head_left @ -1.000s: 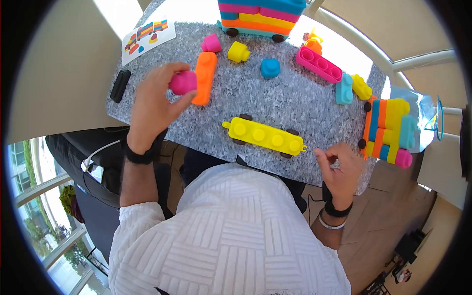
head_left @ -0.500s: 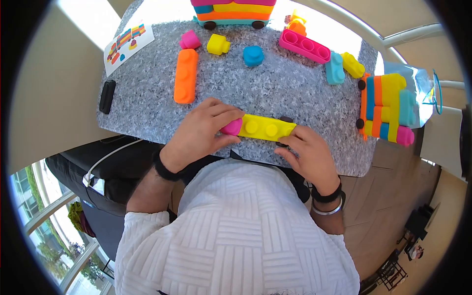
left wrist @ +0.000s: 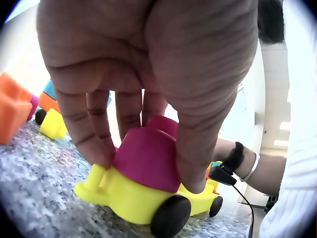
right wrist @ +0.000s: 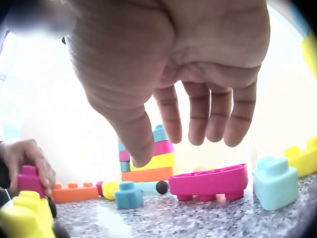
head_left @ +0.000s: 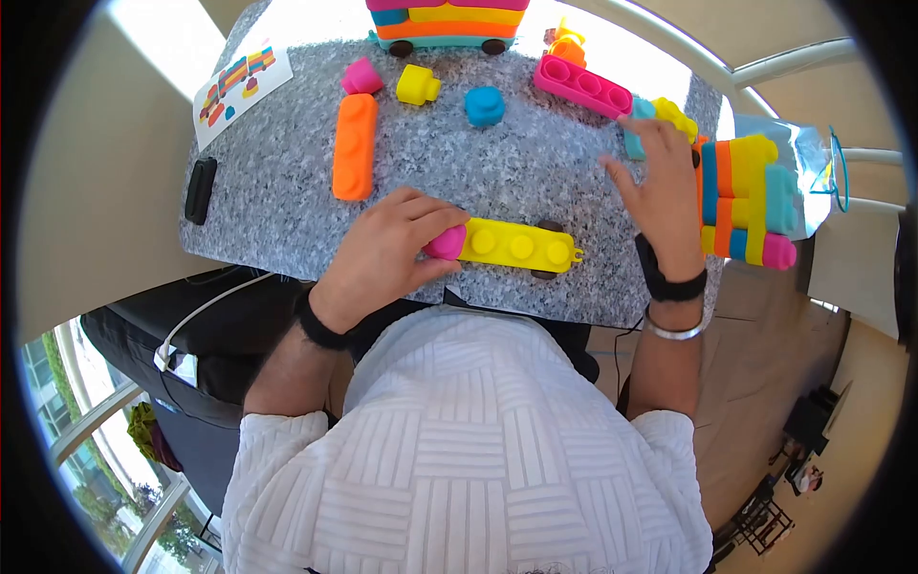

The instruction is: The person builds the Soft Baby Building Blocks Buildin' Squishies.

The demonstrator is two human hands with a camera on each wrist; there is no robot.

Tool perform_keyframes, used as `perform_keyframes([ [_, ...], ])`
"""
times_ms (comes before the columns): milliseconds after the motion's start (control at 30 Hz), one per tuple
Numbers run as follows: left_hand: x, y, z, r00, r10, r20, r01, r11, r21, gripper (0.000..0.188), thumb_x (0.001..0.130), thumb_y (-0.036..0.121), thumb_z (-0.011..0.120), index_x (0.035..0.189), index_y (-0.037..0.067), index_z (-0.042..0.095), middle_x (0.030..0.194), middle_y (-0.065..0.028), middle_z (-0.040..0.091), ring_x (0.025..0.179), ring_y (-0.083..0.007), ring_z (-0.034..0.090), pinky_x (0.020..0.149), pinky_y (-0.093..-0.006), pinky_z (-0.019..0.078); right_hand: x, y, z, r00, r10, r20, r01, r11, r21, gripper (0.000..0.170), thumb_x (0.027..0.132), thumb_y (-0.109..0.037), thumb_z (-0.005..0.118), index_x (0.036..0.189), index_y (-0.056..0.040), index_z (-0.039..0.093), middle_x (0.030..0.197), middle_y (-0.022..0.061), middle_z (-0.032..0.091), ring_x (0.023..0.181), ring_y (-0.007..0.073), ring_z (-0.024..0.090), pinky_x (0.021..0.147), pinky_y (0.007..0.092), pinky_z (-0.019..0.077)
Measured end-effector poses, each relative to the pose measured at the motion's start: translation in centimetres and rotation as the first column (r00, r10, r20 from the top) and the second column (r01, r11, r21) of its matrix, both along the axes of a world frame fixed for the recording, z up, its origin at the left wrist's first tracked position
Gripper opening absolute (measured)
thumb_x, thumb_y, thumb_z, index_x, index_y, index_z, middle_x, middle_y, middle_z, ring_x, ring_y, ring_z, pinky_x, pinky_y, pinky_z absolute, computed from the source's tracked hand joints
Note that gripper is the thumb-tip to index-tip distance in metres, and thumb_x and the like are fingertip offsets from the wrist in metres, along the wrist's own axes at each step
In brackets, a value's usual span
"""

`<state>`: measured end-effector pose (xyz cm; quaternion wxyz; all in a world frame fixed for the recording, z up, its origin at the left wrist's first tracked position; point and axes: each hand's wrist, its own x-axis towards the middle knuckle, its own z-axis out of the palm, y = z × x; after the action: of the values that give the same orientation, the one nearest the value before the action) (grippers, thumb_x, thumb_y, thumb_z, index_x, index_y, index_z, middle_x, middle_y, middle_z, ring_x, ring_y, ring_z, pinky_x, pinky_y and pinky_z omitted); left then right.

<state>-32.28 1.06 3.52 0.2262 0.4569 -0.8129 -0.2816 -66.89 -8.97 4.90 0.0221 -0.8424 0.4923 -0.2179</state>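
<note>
My left hand (head_left: 382, 247) pinches a small magenta block (left wrist: 146, 159) between thumb and fingers. That block sits on the left end of a yellow wheeled base (head_left: 499, 245), by the hitch end in the left wrist view. Bare studs show along the rest of the base, which lies near the table's front edge. My right hand (head_left: 664, 187) hangs over the right side of the table with loosely spread fingers and holds nothing. Beneath it is a light blue block (right wrist: 275, 184), partly covered in the head view, with a long magenta block (right wrist: 210, 183) lying studs down beside it.
An orange block (head_left: 354, 148), a magenta block (head_left: 362, 77), a yellow block (head_left: 417, 85) and a blue block (head_left: 485, 106) lie farther back. Stacked wheeled wagons stand at the back (head_left: 448, 29) and right edge (head_left: 741, 201). A picture sheet (head_left: 241, 88) lies back left.
My left hand has brought the magenta block from beside the orange one onto the yellow base. My right hand touched the base's right end, then moved off toward the light blue block.
</note>
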Motion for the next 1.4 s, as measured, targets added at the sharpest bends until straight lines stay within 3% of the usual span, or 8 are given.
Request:
perform_keyframes([
  [133,0.1,0.1,-0.1,1.000,0.010,0.015,-0.010,1.000,0.004,0.057,0.077,0.020,0.095,0.129,0.008,0.076,0.121,-0.0094,0.076,0.113,-0.0331,0.068,0.098,-0.0449,0.0575,-1.0,-4.3,-3.4,0.981,-0.148,-0.128,0.114,0.964,-0.241,0.068,0.087,-0.023,0.091,0.147,-0.0091,0.062,0.134,0.0145,0.068,0.137,0.0396,0.055,0.112,0.0581,0.0451],
  [367,0.0,0.1,0.1,0.998,0.032,0.047,-0.033,0.999,0.019,0.058,0.075,0.020,0.095,0.130,0.009,0.076,0.121,-0.0076,0.076,0.114,-0.0320,0.069,0.098,-0.0447,0.0576,-1.0,-5.2,-4.4,0.942,-0.189,-0.278,0.155,0.978,-0.139,0.070,0.082,-0.019,0.093,0.146,-0.0113,0.064,0.131,0.0126,0.067,0.132,0.0369,0.057,0.110,0.0567,0.0468],
  [600,-0.1,0.0,-0.2,0.997,0.020,0.071,-0.020,1.000,0.004,0.057,0.076,0.020,0.094,0.129,0.012,0.076,0.123,-0.0052,0.076,0.114,-0.0307,0.069,0.096,-0.0439,0.0588,0.0,-2.4,-1.1,0.983,-0.065,0.174,0.048,0.994,0.100,0.052,0.079,-0.009,0.088,0.127,-0.0069,0.068,0.127,0.0104,0.070,0.121,0.0330,0.066,0.103,0.0450,0.0531],
  [667,0.1,0.1,-0.2,0.997,0.034,0.075,-0.033,0.999,-0.019,0.054,0.079,0.020,0.092,0.129,0.014,0.075,0.124,-0.0032,0.076,0.114,-0.0294,0.069,0.094,-0.0430,0.0601,0.6,-1.4,0.0,0.925,-0.020,0.380,-0.037,0.989,0.143,0.050,0.079,-0.006,0.086,0.125,-0.0062,0.067,0.128,0.0101,0.070,0.118,0.0315,0.068,0.102,0.0425,0.0543],
  [733,0.0,0.1,0.1,0.998,0.031,0.060,-0.033,0.999,0.027,0.059,0.074,0.021,0.096,0.129,0.011,0.076,0.123,-0.0056,0.076,0.114,-0.0314,0.068,0.097,-0.0445,0.0574,1.2,0.1,1.0,0.632,-0.058,0.773,-0.150,0.969,0.196,0.050,0.080,-0.004,0.084,0.127,-0.0069,0.067,0.127,0.0101,0.072,0.113,0.0273,0.071,0.099,0.0378,0.0561],
  [867,-0.1,0.1,-0.2,0.997,0.042,0.058,-0.043,0.999,0.025,0.057,0.075,0.022,0.095,0.128,0.012,0.076,0.123,-0.0051,0.076,0.114,-0.0308,0.068,0.096,-0.0442,0.0575,1.6,3.4,4.1,0.916,0.150,0.372,-0.214,0.967,0.139,0.055,0.079,-0.001,0.083,0.132,-0.0063,0.068,0.122,0.0118,0.074,0.110,0.0262,0.073,0.097,0.0367,0.0582],
  [1067,-0.2,0.0,-0.1,0.998,0.030,0.057,-0.032,0.999,0.021,0.054,0.076,0.023,0.095,0.126,0.011,0.076,0.121,-0.0048,0.077,0.112,-0.0307,0.069,0.095,-0.0440,0.0576,6.9,6.5,2.3,0.882,0.461,0.100,-0.471,0.848,0.242,0.056,0.083,-0.017,0.087,0.135,-0.0057,0.067,0.125,0.0097,0.075,0.110,0.0313,0.071,0.098,0.0452,0.0556],
  [1400,0.0,0.0,-0.5,0.999,0.046,0.019,-0.046,0.999,0.002,0.056,0.073,0.020,0.095,0.125,0.009,0.078,0.121,-0.0059,0.078,0.110,-0.0310,0.069,0.095,-0.0442,0.0574,9.6,8.3,-0.4,0.915,0.403,0.030,-0.396,0.879,0.267,0.072,0.084,-0.034,0.088,0.144,-0.0029,0.062,0.137,0.0122,0.072,0.116,0.0295,0.069,0.100,0.0437,0.0542],
])
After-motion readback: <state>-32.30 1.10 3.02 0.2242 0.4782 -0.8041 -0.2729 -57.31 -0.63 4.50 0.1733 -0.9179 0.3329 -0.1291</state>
